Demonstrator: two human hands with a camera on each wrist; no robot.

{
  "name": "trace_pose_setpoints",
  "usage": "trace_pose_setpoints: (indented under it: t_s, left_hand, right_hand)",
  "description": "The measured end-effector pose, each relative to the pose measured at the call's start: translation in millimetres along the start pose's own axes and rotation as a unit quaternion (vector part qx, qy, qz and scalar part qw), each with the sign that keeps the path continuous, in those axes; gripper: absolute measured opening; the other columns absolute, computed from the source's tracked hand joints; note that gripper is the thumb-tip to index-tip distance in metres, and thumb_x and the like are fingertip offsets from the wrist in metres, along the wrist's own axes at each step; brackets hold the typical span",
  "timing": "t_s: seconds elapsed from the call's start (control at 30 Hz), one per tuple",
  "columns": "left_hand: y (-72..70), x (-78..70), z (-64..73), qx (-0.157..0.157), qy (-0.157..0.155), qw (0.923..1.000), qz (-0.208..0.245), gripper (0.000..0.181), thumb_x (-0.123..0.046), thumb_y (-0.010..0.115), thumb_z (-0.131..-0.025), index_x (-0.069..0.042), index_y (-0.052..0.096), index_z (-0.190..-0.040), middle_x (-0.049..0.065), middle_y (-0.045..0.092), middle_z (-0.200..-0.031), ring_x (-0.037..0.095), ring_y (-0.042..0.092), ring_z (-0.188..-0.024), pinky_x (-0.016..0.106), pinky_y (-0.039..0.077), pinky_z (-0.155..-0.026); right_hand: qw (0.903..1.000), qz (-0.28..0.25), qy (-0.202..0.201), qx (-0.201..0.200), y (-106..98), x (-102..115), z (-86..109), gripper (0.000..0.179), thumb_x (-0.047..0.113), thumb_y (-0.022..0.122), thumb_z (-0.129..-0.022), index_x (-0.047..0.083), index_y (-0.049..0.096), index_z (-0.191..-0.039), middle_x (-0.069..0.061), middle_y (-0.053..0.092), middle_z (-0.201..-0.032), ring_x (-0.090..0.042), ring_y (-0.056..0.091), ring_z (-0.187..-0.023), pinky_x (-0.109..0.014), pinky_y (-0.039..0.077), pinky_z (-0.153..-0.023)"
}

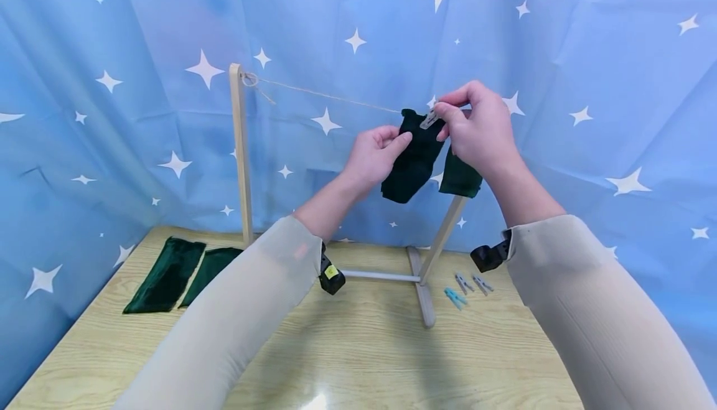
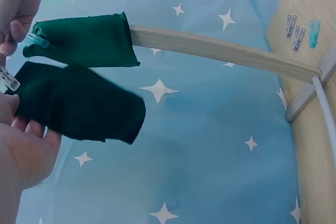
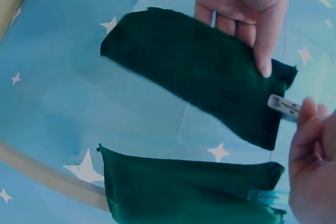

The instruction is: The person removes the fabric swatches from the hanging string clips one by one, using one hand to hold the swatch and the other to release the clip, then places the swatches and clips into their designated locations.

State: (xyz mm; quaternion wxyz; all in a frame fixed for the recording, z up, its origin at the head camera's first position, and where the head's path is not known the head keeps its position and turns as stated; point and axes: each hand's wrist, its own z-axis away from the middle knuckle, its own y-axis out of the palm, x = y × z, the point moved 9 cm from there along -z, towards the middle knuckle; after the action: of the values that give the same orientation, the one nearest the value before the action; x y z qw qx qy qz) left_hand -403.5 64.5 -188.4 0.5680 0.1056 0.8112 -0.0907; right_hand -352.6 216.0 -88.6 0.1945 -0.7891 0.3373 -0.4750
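Observation:
My left hand [image 1: 372, 156] pinches a dark green cloth [image 1: 410, 170] near its upper edge, thumb in front and fingers behind. The cloth hangs at the string [image 1: 336, 96] stretched from the wooden post. In my right hand [image 1: 483, 125] a grey clothespin [image 3: 282, 107] is pinched at its handle end, its tip over the cloth's top edge. Just right of it, partly behind the right hand in the head view, hangs another green cloth [image 1: 460, 177], with a teal clothespin [image 3: 266, 197] at its top.
Two more green cloths [image 1: 167, 276] lie flat on the table's left side, one partly behind the left sleeve. Two grey clothespins [image 1: 463, 284] and a teal clothespin [image 1: 455, 298] lie at the right, beside the stand's wooden foot [image 1: 424, 304]. A wooden post [image 1: 242, 155] rises at left.

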Motion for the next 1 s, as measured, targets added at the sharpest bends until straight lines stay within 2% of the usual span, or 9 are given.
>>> trace_pose_setpoints:
  t_s: [0.03,0.13,0.23,0.37,0.5,0.63,0.7,0.8,1.0]
  left_hand:
    - [-0.1,-0.4,1.7,0.008,0.0,1.0,0.001,0.03,-0.031,0.062,-0.114,-0.004,0.076,-0.116,0.002,0.041,-0.065,0.02,0.045,-0.064,0.029,0.035,-0.064]
    - [-2.4,-1.5,8.9,0.027,0.0,0.9996,0.007,0.031,-0.029,0.061,-0.115,-0.003,0.074,-0.122,-0.001,0.052,-0.073,0.011,0.057,-0.083,0.027,0.054,-0.087]
    - [-7.2,-2.3,19.4,0.045,-0.012,0.9987,0.023,0.04,-0.029,0.06,-0.116,-0.005,0.068,-0.147,0.003,0.072,-0.109,0.009,0.063,-0.113,0.037,0.05,-0.121]
    - [-16.0,-9.7,37.3,0.076,-0.017,0.9951,0.061,0.051,-0.028,0.057,-0.117,-0.007,0.053,-0.163,0.01,0.069,-0.151,0.019,0.072,-0.126,0.044,0.056,-0.116]
    - [-31.1,-18.0,59.2,0.094,-0.012,0.9919,0.085,0.041,-0.027,0.055,-0.118,-0.005,0.062,-0.152,0.014,0.079,-0.131,0.023,0.081,-0.113,0.04,0.066,-0.098]
    - [-47.1,-9.2,85.6,0.096,-0.028,0.9919,0.079,0.035,-0.029,0.055,-0.118,-0.004,0.067,-0.14,0.004,0.08,-0.101,0.017,0.081,-0.092,0.034,0.067,-0.087]
    - [-54.1,2.7,99.4,0.097,-0.042,0.9917,0.073,0.035,-0.029,0.055,-0.118,-0.003,0.066,-0.139,0.001,0.074,-0.088,0.015,0.078,-0.084,0.033,0.067,-0.084]
    - [-66.7,29.8,120.3,0.09,-0.077,0.9909,0.064,0.051,-0.032,0.055,-0.117,-0.004,0.052,-0.16,-0.004,0.058,-0.071,0.011,0.065,-0.07,0.027,0.062,-0.078]
    - [-96.2,91.4,152.2,0.074,-0.142,0.9862,0.04,0.073,-0.038,0.054,-0.117,-0.01,0.021,-0.176,-0.008,0.052,-0.068,0.009,0.06,-0.068,0.027,0.058,-0.081]
  right_hand:
    - [0.9998,-0.009,-0.003,-0.016,-2,0,1.2,0.03,0.031,0.061,-0.113,0.008,0.064,-0.132,0.0,0.062,-0.119,-0.009,0.068,-0.073,-0.017,0.056,-0.066]
    - [0.9949,-0.063,-0.016,-0.077,-12,0,6.3,0.023,0.029,0.063,-0.112,0.01,0.065,-0.126,0.006,0.064,-0.116,-0.007,0.067,-0.07,-0.015,0.056,-0.068]
    - [0.98,-0.136,-0.031,-0.143,-26,-2,16.0,0.016,0.025,0.067,-0.109,0.014,0.066,-0.12,0.009,0.066,-0.114,-0.007,0.066,-0.067,-0.016,0.056,-0.066]
    - [0.9522,-0.216,-0.057,-0.208,-45,-9,36.9,0.007,0.018,0.071,-0.106,0.016,0.067,-0.112,0.004,0.07,-0.11,-0.01,0.062,-0.06,-0.017,0.053,-0.057]
    - [0.9322,-0.271,-0.063,-0.232,-57,-28,64.6,0.009,0.014,0.074,-0.104,0.013,0.067,-0.108,-0.003,0.073,-0.107,-0.013,0.057,-0.052,-0.017,0.05,-0.049]
    - [0.9335,-0.284,-0.039,-0.215,-53,-62,95.4,0.011,0.013,0.076,-0.104,0.011,0.067,-0.109,-0.005,0.073,-0.103,-0.013,0.057,-0.049,-0.018,0.047,-0.044]
    - [0.9403,-0.272,-0.023,-0.204,-46,-84,111.3,0.009,0.011,0.075,-0.105,0.011,0.067,-0.109,-0.004,0.074,-0.099,-0.012,0.058,-0.048,-0.018,0.045,-0.041]
    - [0.9504,-0.248,0.025,-0.186,-33,-124,135.6,0.007,0.008,0.072,-0.106,0.013,0.068,-0.109,-0.001,0.075,-0.097,-0.01,0.059,-0.049,-0.018,0.044,-0.04]
    - [0.9554,-0.22,0.149,-0.13,2,-208,181.7,0.009,0.005,0.069,-0.108,0.013,0.066,-0.113,0.019,0.079,-0.103,-0.006,0.062,-0.054,-0.019,0.047,-0.043]
